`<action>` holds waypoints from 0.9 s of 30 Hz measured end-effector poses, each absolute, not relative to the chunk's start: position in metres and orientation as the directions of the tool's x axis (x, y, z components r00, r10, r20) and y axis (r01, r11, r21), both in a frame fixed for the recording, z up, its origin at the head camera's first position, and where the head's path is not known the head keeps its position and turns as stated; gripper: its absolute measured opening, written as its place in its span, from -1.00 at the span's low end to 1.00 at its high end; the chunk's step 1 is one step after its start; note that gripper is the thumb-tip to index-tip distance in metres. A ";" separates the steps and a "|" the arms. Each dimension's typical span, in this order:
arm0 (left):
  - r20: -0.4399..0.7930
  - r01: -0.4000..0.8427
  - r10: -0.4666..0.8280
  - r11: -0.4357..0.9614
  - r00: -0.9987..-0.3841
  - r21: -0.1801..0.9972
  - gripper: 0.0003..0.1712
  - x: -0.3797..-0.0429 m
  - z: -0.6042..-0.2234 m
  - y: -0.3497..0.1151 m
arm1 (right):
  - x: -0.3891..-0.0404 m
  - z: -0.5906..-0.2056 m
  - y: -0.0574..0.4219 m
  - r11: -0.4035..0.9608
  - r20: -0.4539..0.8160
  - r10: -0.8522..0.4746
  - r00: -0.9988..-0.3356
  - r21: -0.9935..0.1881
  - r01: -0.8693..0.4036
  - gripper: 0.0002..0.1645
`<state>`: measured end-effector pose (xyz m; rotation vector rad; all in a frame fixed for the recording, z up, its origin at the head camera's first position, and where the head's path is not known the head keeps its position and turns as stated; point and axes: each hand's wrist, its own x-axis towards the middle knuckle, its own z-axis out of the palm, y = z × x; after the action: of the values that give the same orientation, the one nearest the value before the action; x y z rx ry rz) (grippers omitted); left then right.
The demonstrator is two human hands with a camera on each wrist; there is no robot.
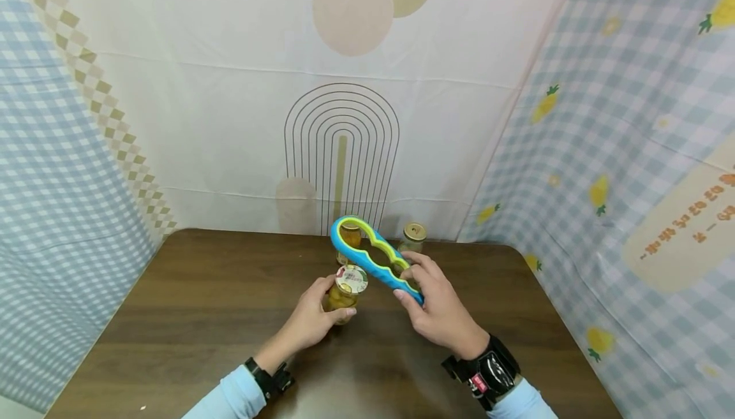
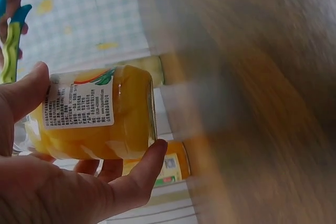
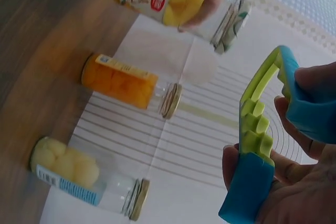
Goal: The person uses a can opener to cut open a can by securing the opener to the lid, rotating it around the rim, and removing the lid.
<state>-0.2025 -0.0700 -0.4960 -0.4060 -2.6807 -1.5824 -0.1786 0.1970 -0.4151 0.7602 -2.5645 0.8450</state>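
A grip on either side

The left hand [image 1: 311, 317] grips the yellow-fruit jar [image 1: 344, 296] at centre (probably lifted); the right hand [image 1: 439, 312] grips the blue-green opener [image 1: 373, 267], just right; farther off stand the orange-fruit jar [image 3: 121, 82] and, rightward, the pale-fruit jar [image 3: 64, 163].

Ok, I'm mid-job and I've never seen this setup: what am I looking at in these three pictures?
There is no machine here: a person works with bare hands. The wide picture comes from the head, looking forward and down. The other two come from the wrists and appear tilted, so jars seem to lie over.

The left hand holds a jar of yellow fruit. The right hand holds a blue-and-green looped tool. Toward the back of the brown table, two more jars stand upright: an orange-filled jar and a jar with pale contents.
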 end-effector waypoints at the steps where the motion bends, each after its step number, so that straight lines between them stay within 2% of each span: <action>1: 0.134 0.225 0.224 0.452 -0.965 0.863 -0.24 -0.202 -0.496 -0.068 | -0.178 -0.415 0.196 0.676 0.455 -0.392 -0.799 -0.446 -0.586 -0.82; 9: 0.160 0.237 0.222 0.387 -0.962 0.891 -0.23 -0.202 -0.492 -0.060 | -0.175 -0.415 0.184 0.640 0.418 -0.478 -0.773 -0.436 -0.632 -0.84; 15: 0.144 0.213 0.219 0.337 -0.965 0.917 -0.27 -0.203 -0.487 -0.057 | -0.175 -0.415 0.182 0.667 0.396 -0.481 -0.782 -0.413 -0.620 -0.83; 27: 0.112 0.178 0.204 0.342 -0.973 0.923 -0.28 -0.202 -0.485 -0.053 | -0.174 -0.416 0.182 0.692 0.362 -0.485 -0.796 -0.398 -0.603 -0.81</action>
<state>-0.2018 -0.0530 -0.4855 -0.3684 -2.5922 -1.7778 -0.1743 0.1822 -0.4158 0.8739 -2.6743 0.7485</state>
